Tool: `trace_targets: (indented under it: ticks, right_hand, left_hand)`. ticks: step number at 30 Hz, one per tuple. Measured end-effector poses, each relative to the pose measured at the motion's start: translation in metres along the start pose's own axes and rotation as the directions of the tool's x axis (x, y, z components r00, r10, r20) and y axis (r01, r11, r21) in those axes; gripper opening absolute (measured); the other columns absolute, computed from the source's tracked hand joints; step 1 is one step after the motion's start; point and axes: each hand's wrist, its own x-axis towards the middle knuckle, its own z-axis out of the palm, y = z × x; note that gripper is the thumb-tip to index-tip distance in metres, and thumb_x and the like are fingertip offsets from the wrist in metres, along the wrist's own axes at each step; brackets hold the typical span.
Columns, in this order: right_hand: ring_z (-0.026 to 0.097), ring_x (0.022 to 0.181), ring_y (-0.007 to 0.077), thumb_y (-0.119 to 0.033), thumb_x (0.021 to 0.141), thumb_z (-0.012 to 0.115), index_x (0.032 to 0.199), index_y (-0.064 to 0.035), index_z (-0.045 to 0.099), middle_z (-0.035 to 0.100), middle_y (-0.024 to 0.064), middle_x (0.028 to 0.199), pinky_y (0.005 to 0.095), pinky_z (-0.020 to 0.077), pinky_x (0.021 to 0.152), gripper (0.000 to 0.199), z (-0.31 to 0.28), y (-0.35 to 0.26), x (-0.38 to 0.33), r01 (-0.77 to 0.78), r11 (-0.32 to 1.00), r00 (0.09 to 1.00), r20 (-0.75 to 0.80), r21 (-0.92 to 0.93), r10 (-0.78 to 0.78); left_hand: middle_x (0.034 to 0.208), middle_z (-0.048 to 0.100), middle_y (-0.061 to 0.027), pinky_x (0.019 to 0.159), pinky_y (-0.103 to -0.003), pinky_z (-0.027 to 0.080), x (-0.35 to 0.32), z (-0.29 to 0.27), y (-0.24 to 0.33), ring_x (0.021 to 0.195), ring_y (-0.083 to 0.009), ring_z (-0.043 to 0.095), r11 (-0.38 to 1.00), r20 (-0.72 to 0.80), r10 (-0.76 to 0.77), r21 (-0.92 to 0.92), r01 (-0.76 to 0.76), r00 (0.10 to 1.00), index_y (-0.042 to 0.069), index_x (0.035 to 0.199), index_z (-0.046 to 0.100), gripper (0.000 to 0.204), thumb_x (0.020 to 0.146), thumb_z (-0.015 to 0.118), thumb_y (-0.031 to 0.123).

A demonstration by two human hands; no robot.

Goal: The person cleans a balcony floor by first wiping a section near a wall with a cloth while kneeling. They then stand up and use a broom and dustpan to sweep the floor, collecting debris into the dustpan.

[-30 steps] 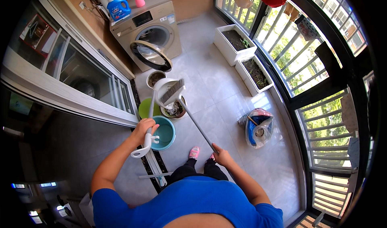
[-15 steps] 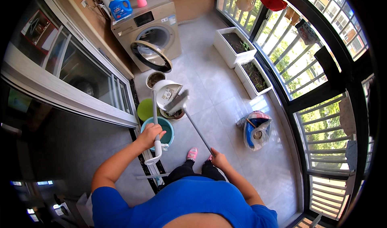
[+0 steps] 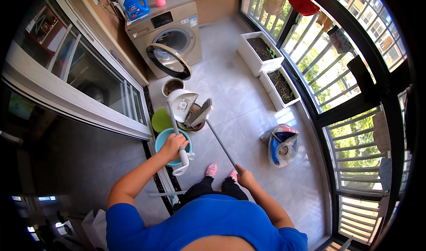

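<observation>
My left hand (image 3: 174,146) is closed round the grey handle of a long-handled dustpan. The white pan of this dustpan (image 3: 182,101) is tilted in the air over the flowerpots, with something small and pale in it. My right hand (image 3: 245,177) grips the grey stick of a broom (image 3: 220,141). Its bristled head (image 3: 199,113) is raised beside the pan's open edge, bristles toward the pan. Behind the broom head stands a brown pot (image 3: 195,126), partly hidden. A light blue bucket (image 3: 160,141) is under my left hand.
A green round thing (image 3: 161,121) and a soil-filled pot (image 3: 172,87) stand along the door track. Farther off, the washing machine (image 3: 141,28) has its door (image 3: 169,61) swung open. Two white planters (image 3: 252,61) line the windows. A plastic bag (image 3: 284,145) sits on the right floor.
The broom head has turned, and its bristles now show spread toward the pan. My left hand has shifted slightly right with the dustpan handle; the handle's lower end has swung right.
</observation>
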Motion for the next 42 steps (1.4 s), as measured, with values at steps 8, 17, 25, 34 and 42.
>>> trace_targets:
  ticks: [8, 17, 25, 34, 42]
  right_hand:
    - [0.058, 0.083, 0.0385, -0.012, 0.075, 0.05, 0.127, -0.0201, 0.043, 0.06, 0.0231, 0.091, 0.045, 0.0463, 0.075, 0.053, 0.024, 0.005, 0.021, 0.001, 0.997, 1.0, 0.005, -0.071, -0.001]
    - [0.058, 0.078, 0.04, -0.013, 0.074, 0.048, 0.125, -0.0226, 0.045, 0.059, 0.0245, 0.088, 0.047, 0.0461, 0.072, 0.052, 0.007, -0.013, 0.013, -0.066, 0.988, 0.998, -0.011, -0.142, 0.065]
    - [0.059, 0.08, 0.0382, -0.012, 0.074, 0.051, 0.125, -0.0165, 0.046, 0.06, 0.0251, 0.09, 0.0435, 0.0465, 0.073, 0.051, -0.005, -0.015, -0.014, 0.148, 0.989, 0.988, -0.047, 0.01, -0.148]
    - [0.057, 0.088, 0.0391, -0.016, 0.075, 0.05, 0.124, -0.0163, 0.047, 0.058, 0.0248, 0.095, 0.0426, 0.0453, 0.08, 0.05, 0.018, -0.006, 0.023, -0.086, 0.992, 0.996, 0.02, 0.087, 0.084]
    - [0.057, 0.088, 0.0394, -0.016, 0.075, 0.05, 0.126, -0.0135, 0.044, 0.058, 0.0247, 0.096, 0.0422, 0.0457, 0.08, 0.052, -0.012, -0.012, 0.017, -0.116, 0.993, 0.993, 0.008, 0.011, 0.116]
  left_hand:
    - [0.064, 0.046, -0.013, 0.057, -0.041, 0.035, 0.002, 0.001, 0.027, 0.061, -0.0335, 0.046, 0.991, -0.054, -0.032, -0.131, 0.025, 0.998, 0.004, 0.06, 0.045, 0.022, 0.076, 0.059, 0.009]
    - [0.061, 0.043, -0.0161, 0.053, -0.041, 0.033, 0.016, -0.026, 0.025, 0.058, -0.0345, 0.043, 0.961, -0.24, -0.211, -0.229, 0.156, 0.948, -0.001, 0.06, 0.042, 0.025, 0.077, 0.058, 0.006]
    - [0.063, 0.046, -0.0145, 0.058, -0.042, 0.035, 0.005, -0.014, -0.022, 0.062, -0.0353, 0.046, 0.984, -0.166, -0.14, -0.136, 0.118, 0.976, 0.001, 0.062, 0.045, 0.02, 0.076, 0.059, 0.006]
    - [0.064, 0.048, -0.0152, 0.058, -0.041, 0.037, 0.013, -0.038, -0.008, 0.062, -0.0351, 0.047, 0.992, -0.137, -0.089, -0.098, 0.076, 0.987, 0.0, 0.063, 0.046, 0.02, 0.075, 0.06, 0.006]
    - [0.065, 0.047, -0.0157, 0.058, -0.042, 0.036, 0.007, -0.055, 0.001, 0.064, -0.0365, 0.047, 0.988, -0.141, -0.129, -0.104, 0.115, 0.982, -0.001, 0.062, 0.044, 0.022, 0.076, 0.059, 0.007]
